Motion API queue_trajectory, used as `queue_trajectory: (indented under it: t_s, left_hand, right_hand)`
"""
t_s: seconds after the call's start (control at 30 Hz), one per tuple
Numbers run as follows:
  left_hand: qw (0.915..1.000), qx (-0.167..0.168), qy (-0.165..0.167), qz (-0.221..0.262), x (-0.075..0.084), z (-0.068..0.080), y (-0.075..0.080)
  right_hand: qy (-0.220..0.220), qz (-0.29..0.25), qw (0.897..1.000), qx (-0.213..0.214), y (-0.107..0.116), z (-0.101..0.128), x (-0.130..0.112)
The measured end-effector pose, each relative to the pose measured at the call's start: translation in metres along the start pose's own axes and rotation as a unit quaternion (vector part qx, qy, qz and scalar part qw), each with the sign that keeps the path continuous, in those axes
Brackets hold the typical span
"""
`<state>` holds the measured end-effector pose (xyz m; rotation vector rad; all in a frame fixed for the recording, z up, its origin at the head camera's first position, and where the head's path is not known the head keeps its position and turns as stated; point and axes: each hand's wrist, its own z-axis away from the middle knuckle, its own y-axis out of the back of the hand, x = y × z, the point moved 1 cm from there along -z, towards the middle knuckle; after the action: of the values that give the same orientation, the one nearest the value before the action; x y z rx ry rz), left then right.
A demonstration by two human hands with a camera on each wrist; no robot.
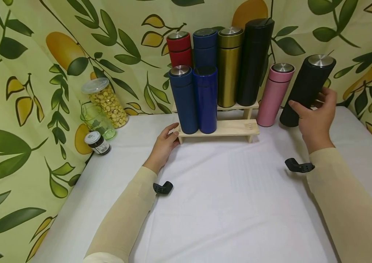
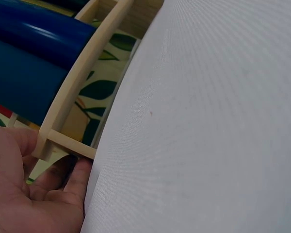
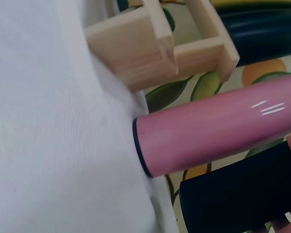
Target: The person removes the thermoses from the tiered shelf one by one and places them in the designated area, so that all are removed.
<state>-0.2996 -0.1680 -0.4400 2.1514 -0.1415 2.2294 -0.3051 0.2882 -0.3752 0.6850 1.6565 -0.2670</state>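
My right hand [image 1: 318, 118] grips a black thermos [image 1: 309, 89] with a silver lid, thumb at its front and fingers behind. Just left of it stands a pink thermos [image 1: 275, 95], seen close in the right wrist view. At the left end of a two-tier wooden rack [image 1: 235, 128], my left hand [image 1: 164, 146] pinches the front shelf, thumb and fingers around its end in the left wrist view. Two blue thermoses, one matte [image 1: 184, 102] and one glossy [image 1: 207, 102], stand on that shelf.
Red [image 1: 182, 49], dark blue [image 1: 204, 47], gold [image 1: 229, 69] and tall black [image 1: 254, 64] thermoses stand on the back tier. At the left are a tub of yellow snacks [image 1: 108, 104], a green glass [image 1: 98, 122] and a small dark jar [image 1: 98, 143]. Patterned cloth hangs behind.
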Motion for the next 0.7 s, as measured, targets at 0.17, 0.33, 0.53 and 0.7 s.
queue_trajectory:
  t_s: [0.17, 0.33, 0.53, 0.7]
  left_hand:
    - [1.0000, 0.003, 0.000, -0.002, 0.001, 0.001, 0.001]
    - [1.0000, 0.004, 0.004, 0.000, 0.000, 0.002, 0.001]
    - [1.0000, 0.005, 0.002, 0.000, 0.001, 0.000, 0.000]
    - [1.0000, 0.002, 0.001, 0.000, 0.002, 0.000, 0.000]
  right_hand:
    - [0.004, 0.002, 1.000, -0.022, -0.004, -0.011, 0.006]
    - [-0.009, -0.004, 0.999, -0.039, -0.007, -0.018, 0.011]
    - [-0.024, -0.002, 0.999, -0.044, -0.010, -0.024, 0.016]
    - [-0.042, 0.004, 0.998, -0.053, -0.011, -0.026, 0.020]
